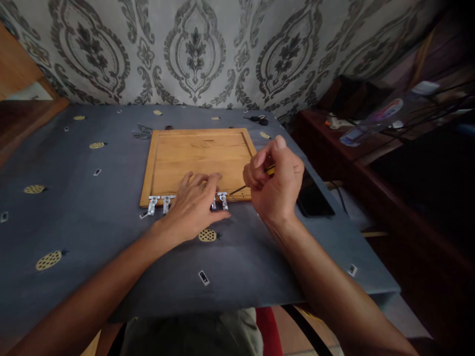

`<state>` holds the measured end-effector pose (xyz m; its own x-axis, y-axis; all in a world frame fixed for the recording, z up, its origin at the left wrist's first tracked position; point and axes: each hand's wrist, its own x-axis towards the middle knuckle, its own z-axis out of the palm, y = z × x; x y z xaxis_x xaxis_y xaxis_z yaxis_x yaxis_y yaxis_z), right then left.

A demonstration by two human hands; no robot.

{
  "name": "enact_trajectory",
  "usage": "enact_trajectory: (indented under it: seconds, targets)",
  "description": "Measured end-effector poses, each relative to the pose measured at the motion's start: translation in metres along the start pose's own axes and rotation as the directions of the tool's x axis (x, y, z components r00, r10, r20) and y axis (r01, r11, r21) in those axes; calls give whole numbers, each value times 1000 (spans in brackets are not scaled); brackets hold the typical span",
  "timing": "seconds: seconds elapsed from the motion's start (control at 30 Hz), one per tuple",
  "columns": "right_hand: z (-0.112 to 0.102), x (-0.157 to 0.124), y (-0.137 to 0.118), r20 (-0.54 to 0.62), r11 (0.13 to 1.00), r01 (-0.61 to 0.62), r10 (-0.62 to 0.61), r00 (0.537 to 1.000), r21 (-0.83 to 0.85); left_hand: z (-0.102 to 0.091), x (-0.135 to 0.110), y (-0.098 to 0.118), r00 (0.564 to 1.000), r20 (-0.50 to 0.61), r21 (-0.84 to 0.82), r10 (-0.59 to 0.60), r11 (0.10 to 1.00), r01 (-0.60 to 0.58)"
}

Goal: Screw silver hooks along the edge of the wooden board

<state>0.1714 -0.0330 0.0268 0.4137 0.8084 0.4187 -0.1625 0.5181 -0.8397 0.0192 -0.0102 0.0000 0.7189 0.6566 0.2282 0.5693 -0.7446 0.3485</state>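
A framed wooden panel (204,155) lies flat on the cloth. Several metal hinges (166,202) line its near edge, some of them partly covered by my left hand (196,202). That hand rests over the edge, fingers spread and slightly bent, thumb toward the rightmost hinge (222,200). My right hand (276,178) is closed around a screwdriver (238,190), whose yellow handle shows between the fingers. Its thin shaft slants down and left, the tip close to the panel's near edge, just right of the rightmost hinge. Whether the tip touches the wood I cannot tell.
A grey tablecloth (111,257) with pineapple prints covers the table. Glasses (142,130) sit left of the panel, keys (259,119) at the back right. A dark phone (314,198) is beside my right hand. A plastic bottle (386,116) stands on the right.
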Motion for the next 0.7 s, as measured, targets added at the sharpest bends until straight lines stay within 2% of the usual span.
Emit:
enact_trajectory:
  seconds: [0.23,0.47,0.7]
  targets:
    - [-1,-1,0,25,1000,14,-14,1000,3,2,2,1,1000,-10,41,-2,999,2]
    - [0,-1,-2,-7,1000,11,-11,1000,-12,5,1,0,1000,-10,42,23,999,-23]
    - [-1,-2,-4,-21,998,-3,2,1000,-57,9,1,-1,1000,-6,32,-3,999,3]
